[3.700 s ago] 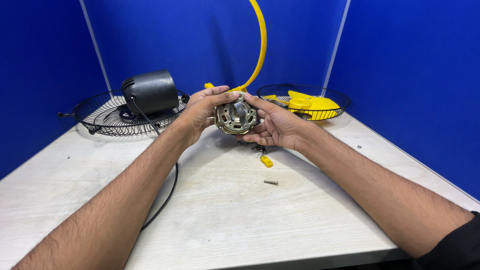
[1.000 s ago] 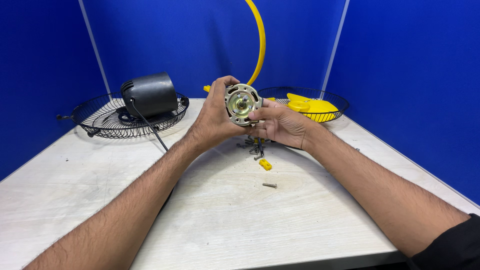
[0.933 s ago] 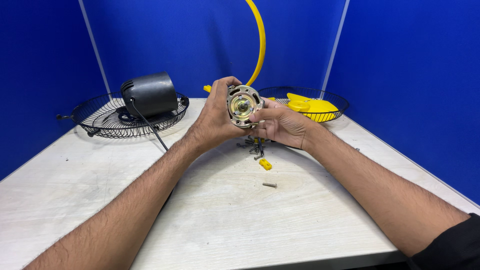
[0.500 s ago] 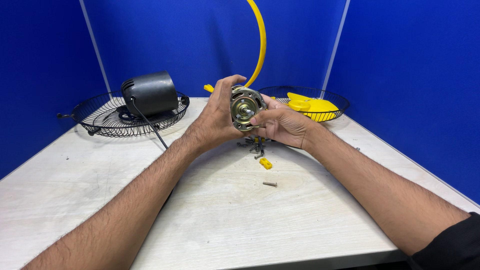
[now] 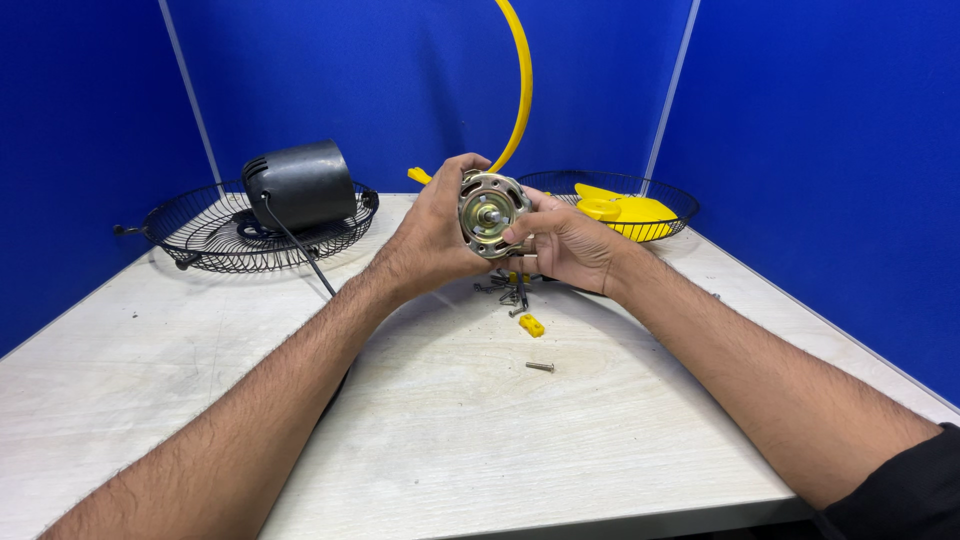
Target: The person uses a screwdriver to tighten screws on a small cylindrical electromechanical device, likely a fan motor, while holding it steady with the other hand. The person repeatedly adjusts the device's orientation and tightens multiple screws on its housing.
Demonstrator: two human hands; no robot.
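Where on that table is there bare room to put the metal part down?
Bare table lies below the left hand, and at the near edge beneath the lone screw. It is crowded under the motor part, where screws and a yellow clip lie.

Left hand (image 5: pixel 432 235) and right hand (image 5: pixel 570 243) raised together, fingers curled.

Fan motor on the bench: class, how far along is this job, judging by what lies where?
Done: both wire guards, black housing and yellow blades lie apart. In hand: left hand and right hand hold the bare motor. Left: loose screws remain unsorted.
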